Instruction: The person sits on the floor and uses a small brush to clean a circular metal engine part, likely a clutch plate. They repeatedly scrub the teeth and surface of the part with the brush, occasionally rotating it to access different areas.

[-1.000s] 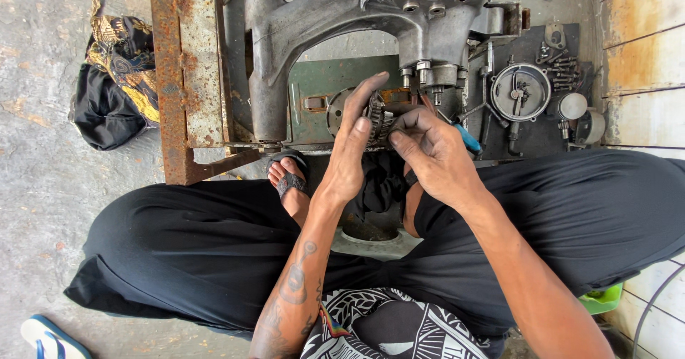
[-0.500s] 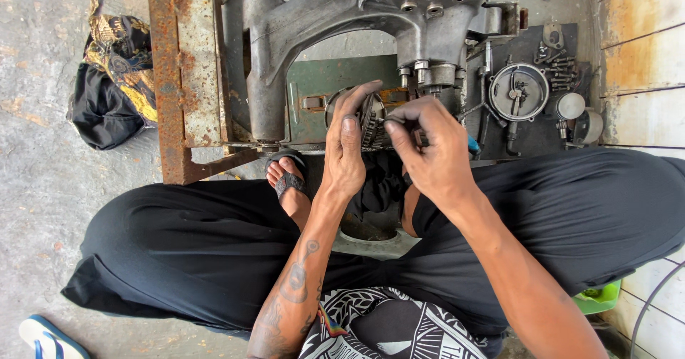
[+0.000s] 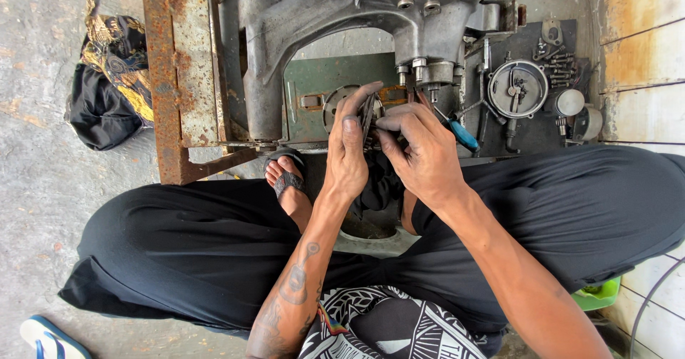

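Toothed gear (image 3: 370, 118) edge-on now (both hands (image 3: 345, 155))

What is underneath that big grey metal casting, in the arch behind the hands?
Under the grey metal casting lies a green metal plate with a round opening. Both hands, left and right, cover its lower edge and the toothed round part they hold.

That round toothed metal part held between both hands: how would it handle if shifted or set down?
The round toothed part looks like solid metal, so probably rigid and heavy for its size. Held on edge between the left hand and right hand, its round outline suggests it could roll if set down that way. The teeth likely give grip.
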